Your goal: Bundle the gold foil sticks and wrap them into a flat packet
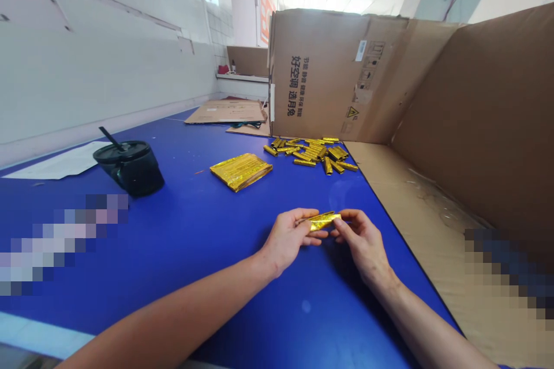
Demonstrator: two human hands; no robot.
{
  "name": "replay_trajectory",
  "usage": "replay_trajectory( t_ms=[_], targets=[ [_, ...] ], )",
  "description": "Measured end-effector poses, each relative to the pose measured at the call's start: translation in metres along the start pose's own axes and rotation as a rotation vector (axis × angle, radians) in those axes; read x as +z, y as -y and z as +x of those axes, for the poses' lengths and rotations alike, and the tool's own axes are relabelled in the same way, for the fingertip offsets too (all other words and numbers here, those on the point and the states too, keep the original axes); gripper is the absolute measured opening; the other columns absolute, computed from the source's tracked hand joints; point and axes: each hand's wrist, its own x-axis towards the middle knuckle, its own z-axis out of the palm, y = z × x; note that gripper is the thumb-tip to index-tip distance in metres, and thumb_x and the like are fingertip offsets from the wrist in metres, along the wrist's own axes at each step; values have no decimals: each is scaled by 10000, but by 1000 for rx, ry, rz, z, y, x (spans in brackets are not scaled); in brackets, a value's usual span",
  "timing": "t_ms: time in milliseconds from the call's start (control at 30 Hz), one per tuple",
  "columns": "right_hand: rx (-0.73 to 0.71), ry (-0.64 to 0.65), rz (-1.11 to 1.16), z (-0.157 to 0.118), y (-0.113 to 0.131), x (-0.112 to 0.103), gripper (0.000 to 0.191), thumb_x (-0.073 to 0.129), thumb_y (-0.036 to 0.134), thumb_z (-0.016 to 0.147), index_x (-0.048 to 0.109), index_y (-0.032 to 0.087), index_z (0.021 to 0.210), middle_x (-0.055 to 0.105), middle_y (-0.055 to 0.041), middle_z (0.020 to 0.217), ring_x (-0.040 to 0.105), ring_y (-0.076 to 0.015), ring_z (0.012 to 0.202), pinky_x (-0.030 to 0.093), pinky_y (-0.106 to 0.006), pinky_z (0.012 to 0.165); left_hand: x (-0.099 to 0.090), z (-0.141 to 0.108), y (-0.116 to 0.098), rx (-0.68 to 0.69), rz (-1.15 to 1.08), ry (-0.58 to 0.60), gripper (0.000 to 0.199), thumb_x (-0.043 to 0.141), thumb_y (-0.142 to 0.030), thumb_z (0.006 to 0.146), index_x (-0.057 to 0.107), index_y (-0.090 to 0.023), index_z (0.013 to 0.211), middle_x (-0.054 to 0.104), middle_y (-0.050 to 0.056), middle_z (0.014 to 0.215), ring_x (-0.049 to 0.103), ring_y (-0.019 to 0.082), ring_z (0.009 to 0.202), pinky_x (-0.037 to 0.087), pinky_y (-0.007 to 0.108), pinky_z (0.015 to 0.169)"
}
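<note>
Between both hands, just above the blue tabletop, is a small shiny gold foil piece (322, 221), its upper edge slightly parted. My left hand (292, 234) pinches its left end between thumb and fingers. At the right end, the thumb and fingers of my right hand (361, 240) grip it too. Beyond my hands and to the left lies a flat stack of gold foil sheets (241, 171). Farther back, toward the right edge, a loose heap of small gold foil tubes (314, 151) is spread on the table.
A large cardboard box (329, 75) stands behind the heap, with cardboard running down the right side. On the left are a dark lidded cup (132, 170) with a straw and a white paper sheet (56, 160). Flat cardboard (225, 111) lies at the back of the blue table (194, 225).
</note>
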Motion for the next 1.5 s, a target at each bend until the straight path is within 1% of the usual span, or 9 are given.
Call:
replay_trajectory(
  t_ms=[100,267,333,533,733,867,1067,1300,1500],
  targets=[
    [-13,10,7,-1,3,-1,279,649,411,653,598,165,774,609,-13,663,543,-131,561,437,-258,537,-1,2,2,17,30,-8,267,443,-76,803,527,-71,1057,638,130,974,646,155,744,507,237,635],
    [-129,25,-37,-4,7,0,212,620,378,688,642,171,728,595,-20,725,523,-120,587,430,-256,567,-5,7,14,76,131,26,314,455,-72,788,535,-77,1092,626,122,1007,641,158,764,513,253,649],
    [-140,34,-53,-4,6,-1,207,612,376,695,647,173,717,591,-23,730,523,-126,607,426,-256,573,-7,8,17,111,167,33,317,468,-88,783,546,-81,1090,633,114,992,638,165,773,518,272,667],
    [-43,85,-15,-3,5,1,242,653,399,641,653,158,669,618,-47,764,532,-133,603,420,-253,535,-6,3,19,173,257,53,332,506,-158,781,547,-55,1094,635,132,980,626,194,819,526,313,700],
    [107,95,79,-5,9,3,263,673,395,616,658,149,709,630,-36,670,551,-144,606,417,-248,532,-7,2,22,275,321,23,300,500,-204,788,577,-97,1057,632,99,995,616,178,815,527,285,690],
    [199,94,160,-6,11,4,239,695,360,589,652,144,680,630,-36,641,547,-136,578,425,-247,526,-10,3,24,328,404,23,293,478,-205,796,579,-127,1059,628,79,995,604,168,809,513,282,705],
    [227,93,249,-6,11,3,203,704,320,582,633,141,648,628,-27,634,548,-122,570,428,-231,518,-13,4,27,385,494,61,290,458,-206,808,578,-156,1068,609,71,1055,562,188,947,466,294,812],
    [257,124,282,-8,13,5,234,709,327,578,636,134,686,585,-1,542,495,-98,468,412,-239,487,-8,-4,14,502,677,82,295,421,-108,786,599,-149,1019,613,64,1015,554,162,938,421,283,864],
    [257,101,267,-8,15,5,229,714,337,564,602,142,603,552,14,472,472,-96,433,387,-238,473,-8,-6,14,555,729,101,323,467,-106,755,582,-183,1047,606,48,1017,547,165,945,419,291,862]
  ],
)
